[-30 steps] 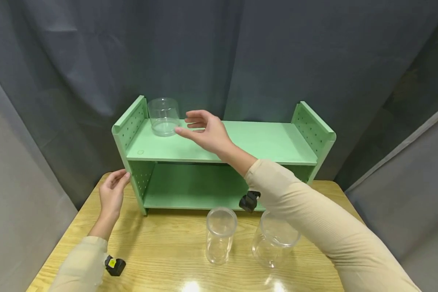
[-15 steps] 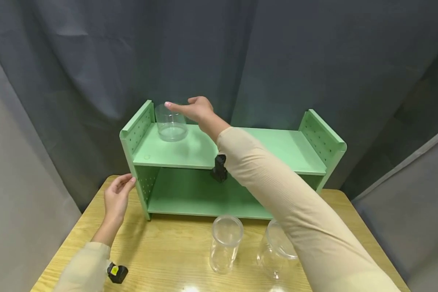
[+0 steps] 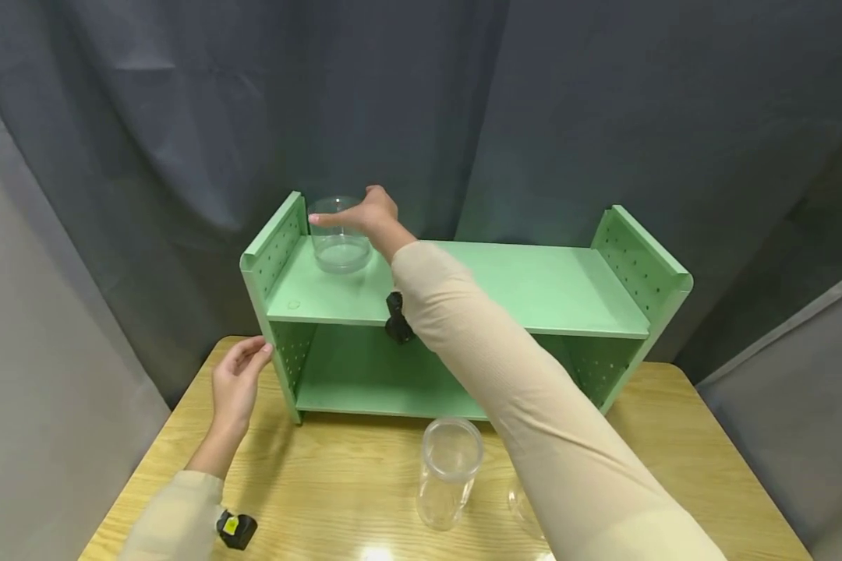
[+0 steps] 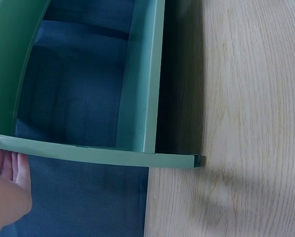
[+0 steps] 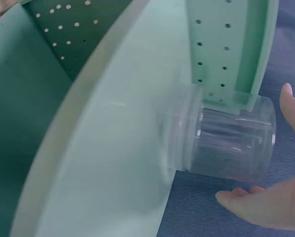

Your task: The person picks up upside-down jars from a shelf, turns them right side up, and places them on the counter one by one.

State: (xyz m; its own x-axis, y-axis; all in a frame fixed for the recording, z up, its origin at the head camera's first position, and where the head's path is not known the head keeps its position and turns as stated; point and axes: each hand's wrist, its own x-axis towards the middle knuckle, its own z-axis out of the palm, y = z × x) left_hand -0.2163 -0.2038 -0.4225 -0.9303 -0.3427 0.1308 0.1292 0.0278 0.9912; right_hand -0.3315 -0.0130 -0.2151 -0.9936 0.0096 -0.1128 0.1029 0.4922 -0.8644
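Observation:
A short, wide clear jar (image 3: pixel 341 253) stands at the left end of the upper level of the green shelf (image 3: pixel 519 288). My right hand (image 3: pixel 373 216) reaches over it from the right with thumb and fingers spread. In the right wrist view a gap shows between the jar (image 5: pixel 231 140) and the fingers of that hand (image 5: pixel 271 202), with the thumb near its far end. Low on the left, my left hand (image 3: pixel 235 386) has its fingertips against the outside of the shelf's side panel. Its loosely bent fingers (image 4: pixel 15 163) meet that panel in the left wrist view.
A tall narrow clear jar (image 3: pixel 449 491) stands on the wooden table (image 3: pixel 337 483) before the shelf. Right of it, another clear jar (image 3: pixel 522 510) is mostly hidden behind my right sleeve. Grey curtains (image 3: pixel 407 101) hang behind and at both sides.
My right hand has moved forward and left, from beside the short jar to above and around it. The left hand keeps its place at the panel. The head view has shifted slightly.

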